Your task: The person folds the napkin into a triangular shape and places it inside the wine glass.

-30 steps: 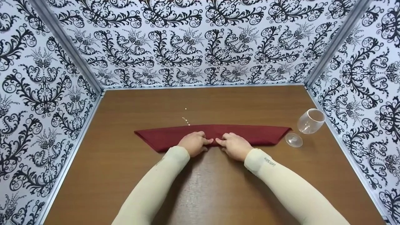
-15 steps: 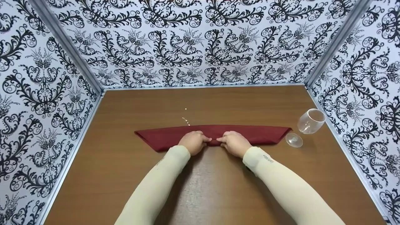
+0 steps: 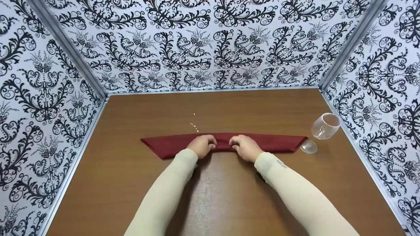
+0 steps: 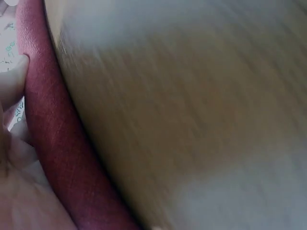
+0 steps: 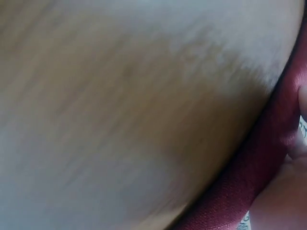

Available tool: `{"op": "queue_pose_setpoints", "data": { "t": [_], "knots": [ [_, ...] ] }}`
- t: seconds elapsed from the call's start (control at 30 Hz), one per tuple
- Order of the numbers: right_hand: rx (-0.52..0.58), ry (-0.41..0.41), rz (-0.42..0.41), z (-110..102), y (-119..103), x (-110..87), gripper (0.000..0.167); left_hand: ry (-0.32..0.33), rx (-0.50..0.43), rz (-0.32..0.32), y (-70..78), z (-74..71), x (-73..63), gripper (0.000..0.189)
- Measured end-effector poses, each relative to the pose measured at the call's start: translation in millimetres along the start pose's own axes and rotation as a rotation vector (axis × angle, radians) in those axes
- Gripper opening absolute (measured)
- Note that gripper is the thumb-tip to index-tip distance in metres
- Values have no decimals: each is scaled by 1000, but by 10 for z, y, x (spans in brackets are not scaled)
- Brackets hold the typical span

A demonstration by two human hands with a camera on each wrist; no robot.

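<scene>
A dark red cloth napkin (image 3: pixel 275 143), folded into a long flat strip with slanted ends, lies across the table in the head view. At its middle, my left hand (image 3: pixel 200 146) grips the near edge with curled fingers. A short gap to the right, my right hand (image 3: pixel 247 149) holds the same edge, its fingers bent over the cloth. In the left wrist view, a finger and thumb of the left hand (image 4: pixel 29 201) are against the rounded napkin fold (image 4: pixel 67 139). The right wrist view shows the napkin (image 5: pixel 244 172) along the fingers of the right hand (image 5: pixel 280 201).
A clear wine glass (image 3: pixel 325 127) stands at the right, its foot (image 3: pixel 308 147) close by the napkin's right end. Small bright specks (image 3: pixel 194 126) show on the brown wooden table (image 3: pixel 147 111) behind the cloth. Patterned walls (image 3: pixel 210 49) enclose the back and sides.
My hands have drawn apart slightly from the napkin's middle, where the fingertips nearly met. The fingers are now more curled, and the napkin's middle has dipped a little toward me.
</scene>
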State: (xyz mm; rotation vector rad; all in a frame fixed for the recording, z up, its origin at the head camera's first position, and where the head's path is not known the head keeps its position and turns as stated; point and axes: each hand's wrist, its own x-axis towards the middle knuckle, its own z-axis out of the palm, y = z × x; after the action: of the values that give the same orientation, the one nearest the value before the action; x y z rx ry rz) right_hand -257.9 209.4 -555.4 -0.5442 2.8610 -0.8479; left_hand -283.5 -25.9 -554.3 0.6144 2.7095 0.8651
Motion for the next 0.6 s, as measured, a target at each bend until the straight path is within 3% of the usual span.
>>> {"op": "queue_pose_setpoints", "data": {
  "t": [0.07,0.17,0.3,0.4,0.5,0.6],
  "knots": [
    [-38,27,-45,20,-6,-6,12,15,34,-10,30,14,-12,6],
    [-146,91,-139,55,10,-25,13,85,158,8,80,45,-46,4],
    [-259,189,-219,86,41,-44,14,181,394,105,148,82,-100,13],
    [-296,209,-273,87,63,-53,21,188,523,184,160,89,-128,24],
    [-316,162,-322,74,105,-76,9,151,544,230,118,70,-142,30],
    [-295,88,-306,55,145,-107,28,89,461,249,50,37,-143,33]
  ]
}}
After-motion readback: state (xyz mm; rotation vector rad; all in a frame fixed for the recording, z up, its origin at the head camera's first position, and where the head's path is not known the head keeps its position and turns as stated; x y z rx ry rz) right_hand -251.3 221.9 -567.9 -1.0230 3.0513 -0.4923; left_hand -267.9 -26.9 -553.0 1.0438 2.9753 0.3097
